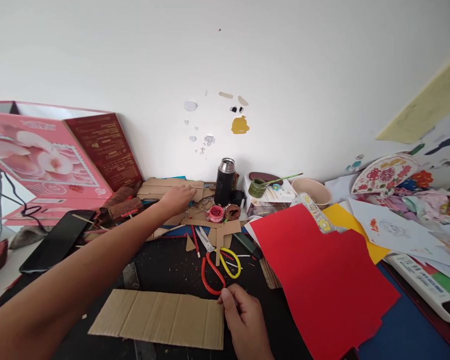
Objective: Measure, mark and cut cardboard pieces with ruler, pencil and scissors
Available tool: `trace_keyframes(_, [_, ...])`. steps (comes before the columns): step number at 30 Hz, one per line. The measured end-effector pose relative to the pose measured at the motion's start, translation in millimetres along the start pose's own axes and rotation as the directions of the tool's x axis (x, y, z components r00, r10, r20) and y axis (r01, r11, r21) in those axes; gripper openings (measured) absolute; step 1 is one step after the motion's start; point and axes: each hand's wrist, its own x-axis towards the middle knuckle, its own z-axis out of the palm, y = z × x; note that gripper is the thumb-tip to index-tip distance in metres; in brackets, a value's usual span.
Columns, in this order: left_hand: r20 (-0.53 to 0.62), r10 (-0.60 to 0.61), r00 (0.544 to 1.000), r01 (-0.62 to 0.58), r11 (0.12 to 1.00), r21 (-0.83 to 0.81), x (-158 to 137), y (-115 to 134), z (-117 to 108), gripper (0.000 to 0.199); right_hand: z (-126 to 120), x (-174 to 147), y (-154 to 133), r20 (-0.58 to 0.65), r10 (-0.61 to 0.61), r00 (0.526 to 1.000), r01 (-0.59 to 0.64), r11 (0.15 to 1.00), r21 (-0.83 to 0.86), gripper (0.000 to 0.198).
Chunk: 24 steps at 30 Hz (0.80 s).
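My left hand (178,199) reaches far across the table and rests on a stack of cardboard pieces (165,190) near the wall. My right hand (243,320) is at the near edge, its thumb and fingers pinching the right end of a flat corrugated cardboard strip (161,317) that lies on the dark mat. Scissors (213,262) with red and yellow handles lie just beyond that hand. A large red paper sheet (318,270) lies to the right of it.
A black flask (225,182), small open paint pots (216,214), a green jar with a brush (258,187) and a bowl (313,190) stand at the back. Pink boxes (41,160) and a black phone (56,240) sit left. Papers and a paper fan (386,175) crowd the right.
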Motion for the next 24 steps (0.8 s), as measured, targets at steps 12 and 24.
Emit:
trace_keyframes(12, [-0.05,-0.11,0.993,0.111,0.994,0.011,-1.8,-37.7,-35.1,0.029,0.5,0.0,4.1,0.021,0.006,1.0,-0.006,1.0,-0.012,0.055])
trace_keyframes(24, [-0.027,-0.27,0.962,0.263,0.952,-0.156,-12.6,-63.1,-58.5,0.039,-0.2,0.6,0.8,0.021,0.004,1.0,-0.003,1.0,-0.017,0.054])
